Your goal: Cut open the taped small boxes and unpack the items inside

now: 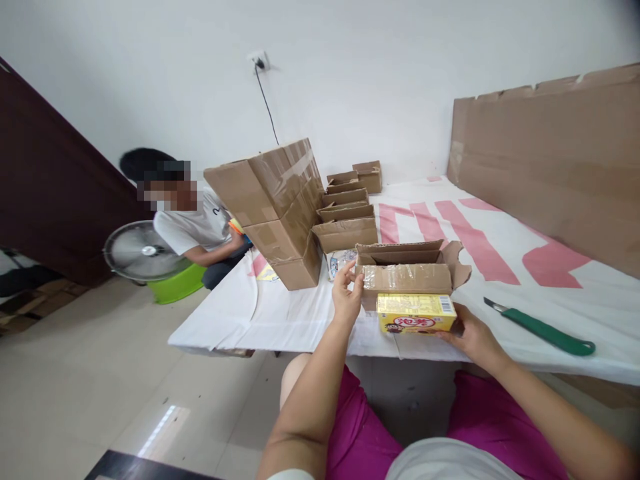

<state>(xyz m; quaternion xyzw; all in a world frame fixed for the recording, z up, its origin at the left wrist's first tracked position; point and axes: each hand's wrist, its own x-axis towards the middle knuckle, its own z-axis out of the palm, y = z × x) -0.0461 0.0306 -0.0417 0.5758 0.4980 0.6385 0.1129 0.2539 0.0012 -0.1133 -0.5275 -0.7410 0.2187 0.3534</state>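
Observation:
A yellow snack box (416,313) with red lettering lies at the table's front edge. My right hand (470,333) grips its right end, thumb at the lower front. Just behind it stands an open cardboard carton (405,277) with its flaps up. My left hand (347,288) holds the left end of that carton between thumb and fingers. What the carton contains is hidden by its flaps. A small white and blue packet (341,263) lies beyond my left hand. To the right, a green utility knife (545,331) rests on the cloth with its blade out.
Taped cartons (283,207) are stacked left of centre, beside a row of open cartons (346,230). A large cardboard sheet (550,160) stands at the right on the white cloth-covered table (215,320). A person (185,223) crouches at the left near a fan (145,250).

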